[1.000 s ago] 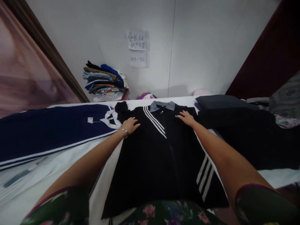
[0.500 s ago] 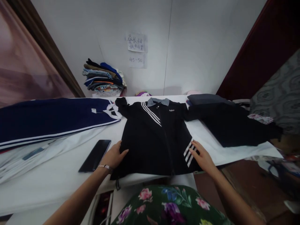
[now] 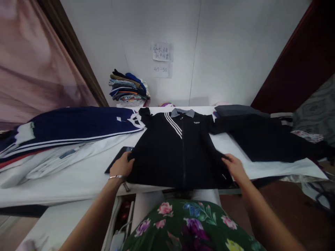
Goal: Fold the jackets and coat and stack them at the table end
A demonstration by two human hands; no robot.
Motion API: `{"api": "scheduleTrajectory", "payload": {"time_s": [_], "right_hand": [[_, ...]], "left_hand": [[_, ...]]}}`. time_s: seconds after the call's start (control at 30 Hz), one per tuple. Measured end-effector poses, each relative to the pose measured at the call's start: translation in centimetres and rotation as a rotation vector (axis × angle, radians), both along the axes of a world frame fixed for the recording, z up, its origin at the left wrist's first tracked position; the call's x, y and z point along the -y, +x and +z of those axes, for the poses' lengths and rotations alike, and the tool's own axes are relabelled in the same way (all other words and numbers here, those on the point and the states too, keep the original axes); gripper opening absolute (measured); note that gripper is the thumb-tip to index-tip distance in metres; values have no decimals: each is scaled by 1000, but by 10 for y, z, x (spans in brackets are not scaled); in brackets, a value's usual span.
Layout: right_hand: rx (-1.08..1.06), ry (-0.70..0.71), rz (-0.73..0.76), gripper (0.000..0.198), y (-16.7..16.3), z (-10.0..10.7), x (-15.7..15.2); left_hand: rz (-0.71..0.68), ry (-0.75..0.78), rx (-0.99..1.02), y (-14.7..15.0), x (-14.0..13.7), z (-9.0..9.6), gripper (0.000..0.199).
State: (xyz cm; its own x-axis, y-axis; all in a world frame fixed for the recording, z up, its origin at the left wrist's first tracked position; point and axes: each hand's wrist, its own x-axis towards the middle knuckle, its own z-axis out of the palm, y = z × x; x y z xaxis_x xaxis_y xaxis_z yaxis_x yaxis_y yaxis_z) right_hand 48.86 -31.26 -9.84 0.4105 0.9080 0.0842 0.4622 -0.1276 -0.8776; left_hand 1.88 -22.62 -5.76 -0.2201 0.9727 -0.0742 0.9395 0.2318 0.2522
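Observation:
A black zip jacket [image 3: 162, 153] with a grey collar and white diagonal stripes lies face up, its collar toward the wall. My left hand [image 3: 122, 164] pinches its left side edge near the hem. On the other side, my right hand [image 3: 233, 166] grips the right side edge, where the fabric is pulled up and outward. The jacket's zip is closed down the middle. Partly behind my left hand rests a dark phone [image 3: 115, 161] on the white table [image 3: 86, 174].
Navy garments [image 3: 70, 125] with white stripes lie at left, above a pale garment [image 3: 52, 162]. Dark folded clothes [image 3: 272, 139] cover the right side. A stack of folded clothes [image 3: 128, 87] stands against the wall, left of a handwritten paper sign [image 3: 161, 54].
Both hands have closed on the jacket's side edges and spread them outward. The white stripes at its lower right are now mostly folded out of sight. The view has shifted left.

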Motion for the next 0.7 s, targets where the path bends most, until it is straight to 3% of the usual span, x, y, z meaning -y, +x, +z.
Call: {"api": "scheduleTrajectory", "payload": {"time_s": [0.13, 0.27, 0.5, 0.6, 0.7], "right_hand": [[-448, -36, -227, 28, 44, -3, 25], [-517, -138, -193, 40, 61, -11, 48], [-4, -226, -141, 57, 93, -22, 44], [245, -209, -128, 59, 99, -19, 20], [394, -168, -42, 56, 91, -3, -20]], "left_hand": [[-26, -70, 55, -19, 5, -15, 49], [-30, -76, 48, -22, 8, -25, 51], [-47, -56, -26, -21, 18, -11, 52], [-60, -9, -70, -13, 12, 0, 49], [-112, 30, -73, 1, -11, 10, 46]]}}
